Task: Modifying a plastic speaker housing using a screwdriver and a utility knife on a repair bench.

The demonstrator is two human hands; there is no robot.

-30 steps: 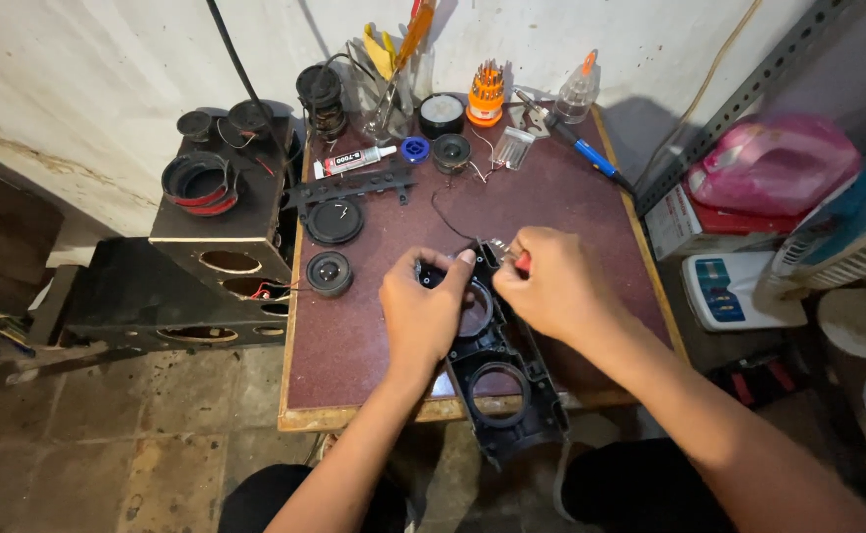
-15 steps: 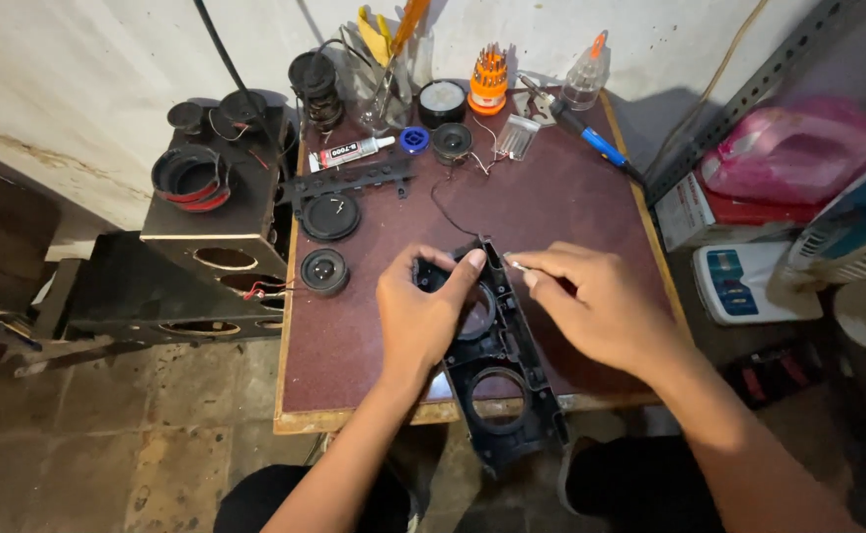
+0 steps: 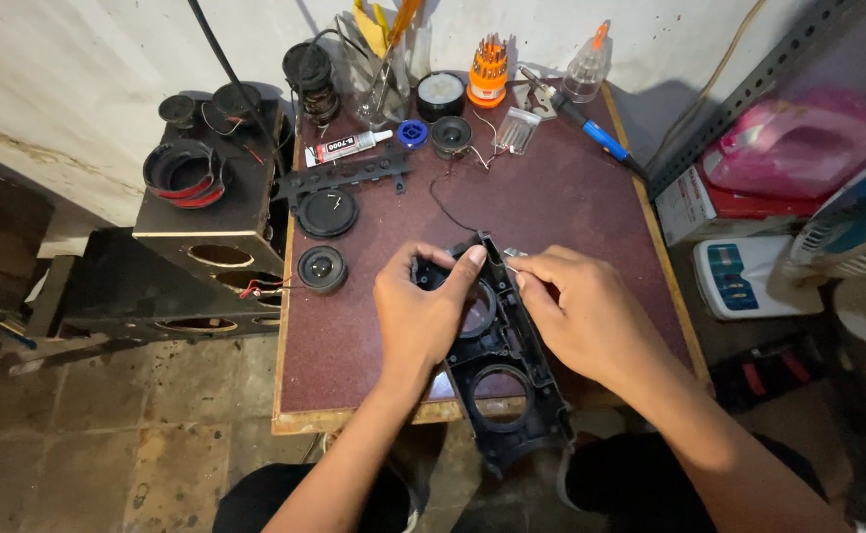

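Both hands are holding a black plastic speaker frame [image 3: 500, 380] near the table's [image 3: 571, 207] front edge. The left hand [image 3: 421, 314] is curling around its top left, fingers closed on it. The right hand [image 3: 579, 314] is pinching its right rim. A small round speaker [image 3: 321, 268] is lying left of the grip.

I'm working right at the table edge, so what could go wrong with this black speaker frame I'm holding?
The black plastic speaker frame with round openings overhangs the maroon table's front edge; if the left hand or right hand loosens, it may tip off. The thin black wire running from the frame toward the small round speaker could snag and drag that speaker.
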